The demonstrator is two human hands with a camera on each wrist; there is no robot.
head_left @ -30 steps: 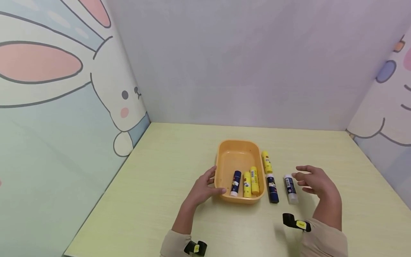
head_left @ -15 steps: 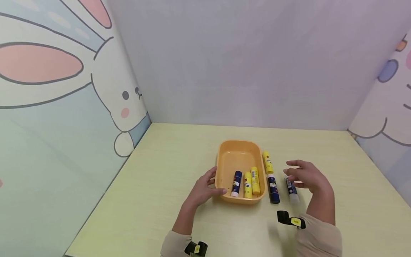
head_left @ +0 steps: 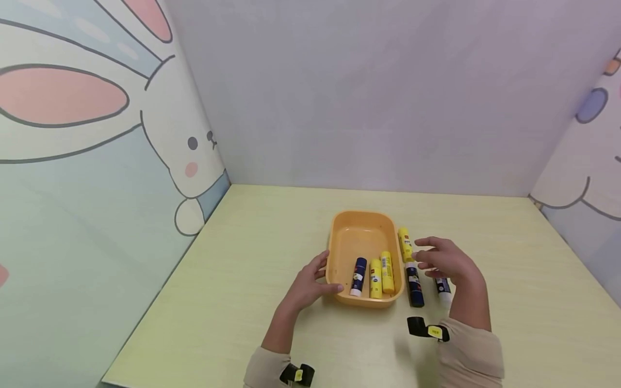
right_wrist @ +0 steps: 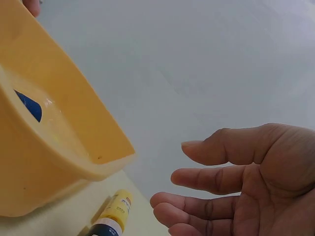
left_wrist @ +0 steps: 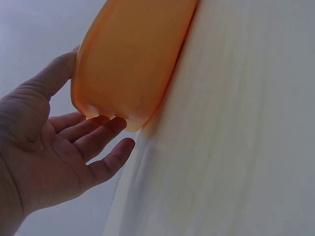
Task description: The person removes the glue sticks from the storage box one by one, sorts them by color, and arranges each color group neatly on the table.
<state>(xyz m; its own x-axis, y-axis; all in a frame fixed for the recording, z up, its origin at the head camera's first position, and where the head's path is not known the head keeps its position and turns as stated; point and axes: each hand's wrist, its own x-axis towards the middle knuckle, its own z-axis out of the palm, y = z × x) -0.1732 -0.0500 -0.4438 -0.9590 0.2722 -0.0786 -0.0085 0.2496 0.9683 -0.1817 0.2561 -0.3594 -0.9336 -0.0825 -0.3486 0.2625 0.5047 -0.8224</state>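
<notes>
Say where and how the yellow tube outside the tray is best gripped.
Probably its middle, from above-right: the yellow tube lies lengthwise beside the tray, whose wall crowds its left; a dark blue tube sits at its near end.

Left grip (head_left: 310,284) holds the orange tray (head_left: 360,240), three glue sticks (head_left: 375,280) inside, and the right grip (head_left: 448,262) hovers to its right!

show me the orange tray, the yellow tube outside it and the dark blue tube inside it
Orange tray (head_left: 358,240): head view, on its bare floor
Yellow tube (head_left: 405,242): head view, mid-body
Dark blue tube (head_left: 358,276): head view, mid-body
</notes>
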